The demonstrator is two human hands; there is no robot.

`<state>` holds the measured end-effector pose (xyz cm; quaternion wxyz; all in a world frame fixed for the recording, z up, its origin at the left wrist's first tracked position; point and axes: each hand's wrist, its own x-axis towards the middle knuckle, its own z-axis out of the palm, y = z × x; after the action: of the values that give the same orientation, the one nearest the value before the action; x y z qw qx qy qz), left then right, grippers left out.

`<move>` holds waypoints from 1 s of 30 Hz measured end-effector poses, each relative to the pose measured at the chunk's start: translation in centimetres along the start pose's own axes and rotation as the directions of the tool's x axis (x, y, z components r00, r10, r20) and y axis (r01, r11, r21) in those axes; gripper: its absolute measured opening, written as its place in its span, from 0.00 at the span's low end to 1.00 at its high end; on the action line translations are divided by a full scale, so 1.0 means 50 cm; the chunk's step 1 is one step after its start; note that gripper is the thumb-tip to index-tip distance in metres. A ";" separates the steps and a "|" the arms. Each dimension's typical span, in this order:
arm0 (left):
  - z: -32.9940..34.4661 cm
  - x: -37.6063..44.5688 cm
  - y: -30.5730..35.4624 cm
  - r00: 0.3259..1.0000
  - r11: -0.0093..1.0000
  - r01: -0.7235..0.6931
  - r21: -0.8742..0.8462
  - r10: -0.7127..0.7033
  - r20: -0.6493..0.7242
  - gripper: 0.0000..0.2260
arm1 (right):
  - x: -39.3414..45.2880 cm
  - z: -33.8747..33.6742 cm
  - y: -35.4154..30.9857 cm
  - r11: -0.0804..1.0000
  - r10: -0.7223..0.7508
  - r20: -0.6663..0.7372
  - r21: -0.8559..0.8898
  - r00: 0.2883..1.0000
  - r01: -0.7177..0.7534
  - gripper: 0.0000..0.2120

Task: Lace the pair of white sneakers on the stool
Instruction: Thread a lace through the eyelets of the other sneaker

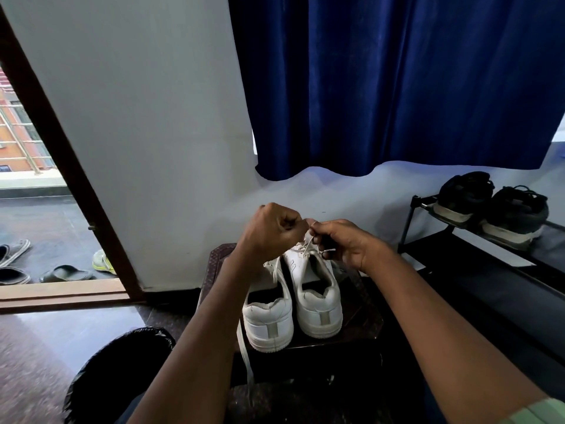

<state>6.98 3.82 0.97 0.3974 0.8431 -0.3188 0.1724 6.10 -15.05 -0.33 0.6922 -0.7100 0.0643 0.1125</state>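
Note:
Two white sneakers stand side by side on a dark brown stool (365, 324), heels toward me. Above the toe end of the right sneaker (319, 301), my left hand (272, 232) and my right hand (348, 243) are both closed on that shoe's white lace (308, 243), pulling it up between them. The left sneaker (269, 316) has a loose lace (244, 353) hanging off its left side and down over the stool's front edge. My hands hide the front of both shoes.
A bin lined with a black bag (116, 371) stands at the lower left, next to the stool. A black shoe rack (477, 255) with dark sneakers (492, 209) is at the right. A blue curtain (397, 87) hangs above. Sandals (65, 273) lie outside the open door.

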 end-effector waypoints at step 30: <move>0.043 -0.005 -0.022 0.926 0.965 0.237 0.110 -0.259 0.276 0.13 | 0.009 -0.013 0.012 0.972 -0.235 -0.136 -0.056 0.962 0.229 0.13</move>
<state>7.62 2.80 -1.13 0.3336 0.9069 -0.2571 0.0081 6.41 -15.68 -1.00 0.6802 -0.7323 0.0273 -0.0187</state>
